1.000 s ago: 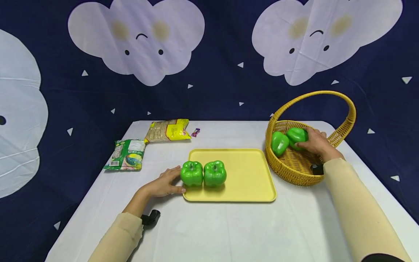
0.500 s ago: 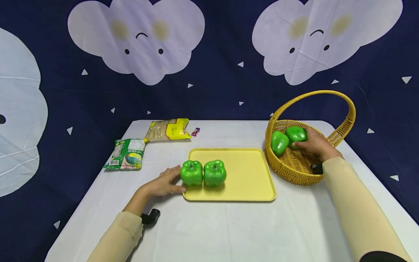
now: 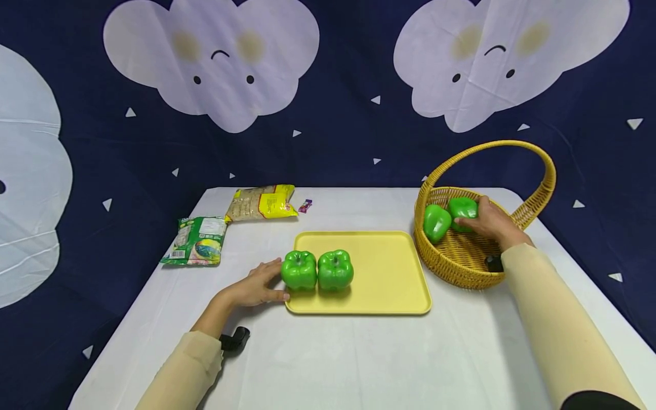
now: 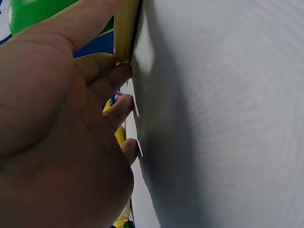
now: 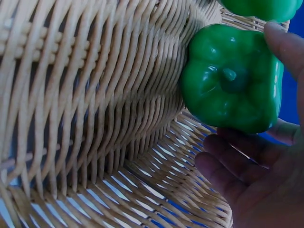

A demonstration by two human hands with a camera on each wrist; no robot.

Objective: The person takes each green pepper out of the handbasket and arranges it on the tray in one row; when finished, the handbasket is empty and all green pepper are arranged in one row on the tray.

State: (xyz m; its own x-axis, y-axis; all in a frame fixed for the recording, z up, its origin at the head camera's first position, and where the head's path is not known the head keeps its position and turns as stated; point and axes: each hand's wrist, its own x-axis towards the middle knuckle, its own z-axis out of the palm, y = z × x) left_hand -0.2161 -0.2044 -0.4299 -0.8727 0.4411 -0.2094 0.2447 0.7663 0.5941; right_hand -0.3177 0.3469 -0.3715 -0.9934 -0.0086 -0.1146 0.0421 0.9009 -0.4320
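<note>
Right of a yellow rectangular tray [image 3: 388,273], the right hand [image 3: 494,222] curls its fingers round a glossy green bell pepper [image 3: 462,209] in a round woven-wicker basket [image 3: 458,277], while the left hand [image 3: 253,289], fingers loosely spread, touches the tray's left rim.

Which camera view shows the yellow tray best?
The head view: it shows nearly all of the yellow tray, two green peppers covering part. The left wrist view shows only its edge; the right wrist, nothing.
</note>
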